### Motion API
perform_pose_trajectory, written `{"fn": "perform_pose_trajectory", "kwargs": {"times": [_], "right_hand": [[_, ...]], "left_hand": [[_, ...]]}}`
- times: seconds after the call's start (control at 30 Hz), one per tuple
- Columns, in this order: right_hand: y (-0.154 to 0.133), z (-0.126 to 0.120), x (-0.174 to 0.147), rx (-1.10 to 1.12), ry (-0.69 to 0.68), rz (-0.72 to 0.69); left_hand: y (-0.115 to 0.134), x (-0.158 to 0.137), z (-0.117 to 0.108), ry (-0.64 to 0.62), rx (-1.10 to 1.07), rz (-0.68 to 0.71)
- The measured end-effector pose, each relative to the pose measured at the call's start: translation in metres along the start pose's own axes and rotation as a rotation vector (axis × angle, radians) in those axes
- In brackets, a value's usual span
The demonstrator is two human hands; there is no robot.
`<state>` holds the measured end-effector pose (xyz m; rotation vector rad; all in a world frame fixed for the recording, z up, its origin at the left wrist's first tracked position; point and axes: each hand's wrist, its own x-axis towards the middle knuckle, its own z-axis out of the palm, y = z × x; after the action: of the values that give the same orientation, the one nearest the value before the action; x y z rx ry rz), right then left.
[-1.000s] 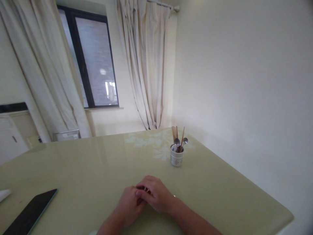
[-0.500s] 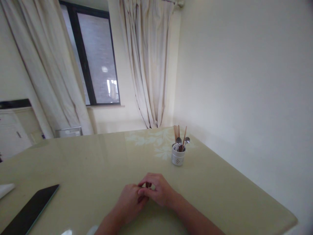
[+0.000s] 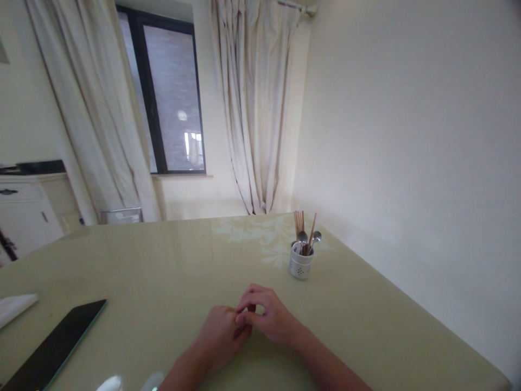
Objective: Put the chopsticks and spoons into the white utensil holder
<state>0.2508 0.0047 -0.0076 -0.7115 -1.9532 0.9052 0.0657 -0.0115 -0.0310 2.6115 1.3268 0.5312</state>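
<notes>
Two bare hands are meeting above a glossy, pale green surface [image 3: 175, 266]. The left hand [image 3: 220, 334] is curling inward, its fingers lying partly hidden behind the other. The right hand [image 3: 272, 316] is arching over it, with thumb and forefinger bowing around a small gap and converging at their tips against the left hand. Whether either set of fingers is clamping on a small object, the view is not showing. Beyond the right hand, and apart from it, a white perforated cup [image 3: 300, 267] is standing upright; chopsticks [image 3: 299, 220] and spoons [image 3: 302, 237] are leaning out of its mouth. To the left, a dark flat slab [image 3: 61, 339] is lying near a white object [image 3: 16, 308] that the frame is cutting off.

Likely faults: the contents are rising well above the rim, so the cup is probably offering poor resistance to a sideways knock; a careless forward swing of the right hand could be tipping it and scattering them. The smooth surface is presumably giving little grip, so a low push could be sliding the cup instead. Because the fingers are crowding together, anything concealed there could be slipping out unseen. A wide leftward sweep could be jarring the slab.
</notes>
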Motion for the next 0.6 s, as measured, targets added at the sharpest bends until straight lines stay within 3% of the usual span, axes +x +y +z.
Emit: {"fn": "perform_pose_trajectory", "kwargs": {"times": [0.13,0.2,0.27,0.37,0.43,0.5,0.6], "right_hand": [[-0.003,-0.001,0.001,-0.025,0.020,-0.027],[-0.007,-0.007,0.002,-0.107,0.155,-0.058],[-0.012,-0.019,0.003,-0.230,0.464,-0.071],[-0.009,-0.049,0.004,-0.381,1.082,-0.004],[0.005,-0.072,0.003,-0.437,1.324,0.075],[0.027,-0.094,0.001,-0.431,1.399,0.175],[0.063,-0.115,0.000,-0.293,1.196,0.351]], "left_hand": [[0.000,0.000,0.000,0.028,-0.048,0.013],[0.000,0.000,0.000,0.046,-0.068,0.012],[-0.001,0.000,-0.001,0.061,-0.067,0.002],[-0.001,0.001,-0.002,0.052,-0.038,-0.028],[-0.002,0.002,-0.003,0.050,-0.034,-0.052],[-0.003,0.003,-0.004,0.072,-0.046,-0.073],[-0.007,0.004,-0.006,0.139,-0.070,-0.104]]}}
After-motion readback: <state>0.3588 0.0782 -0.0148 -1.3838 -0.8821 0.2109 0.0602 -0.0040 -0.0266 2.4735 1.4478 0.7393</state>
